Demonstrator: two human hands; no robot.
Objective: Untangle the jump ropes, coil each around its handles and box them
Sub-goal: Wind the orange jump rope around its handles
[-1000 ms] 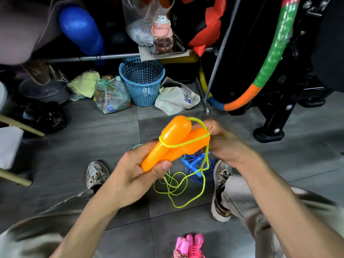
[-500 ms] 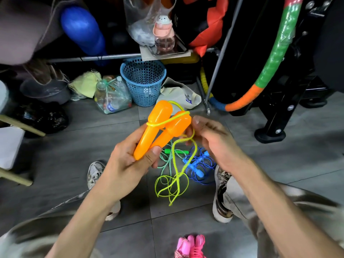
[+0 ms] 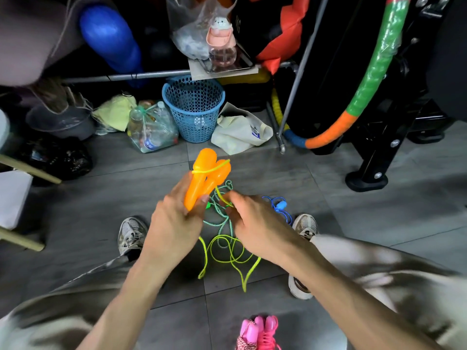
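My left hand point(image 3: 174, 223) grips two orange handles point(image 3: 206, 175) held side by side, with one loop of yellow-green rope point(image 3: 228, 256) around their tops. My right hand point(image 3: 252, 221) pinches that rope just below the handles; the rest hangs in loose loops over the floor. A green braided rope point(image 3: 219, 223) and a blue rope point(image 3: 280, 207) with a blue handle lie on the floor between my shoes, partly hidden by my hands. A pink rope coiled on pink handles point(image 3: 260, 332) lies at the bottom edge.
A blue mesh basket point(image 3: 193, 109), a clear bag of bottles point(image 3: 151, 130) and a white cloth bag point(image 3: 240, 130) stand behind on the grey tiled floor. A striped hoop point(image 3: 366, 84) leans on a black stand point(image 3: 374, 160) at right. My shoes point(image 3: 131, 233) flank the ropes.
Both hands have dropped lower and the handles now point more upright. My right hand slid off the handle tops down to the rope below them. More of the green rope shows.
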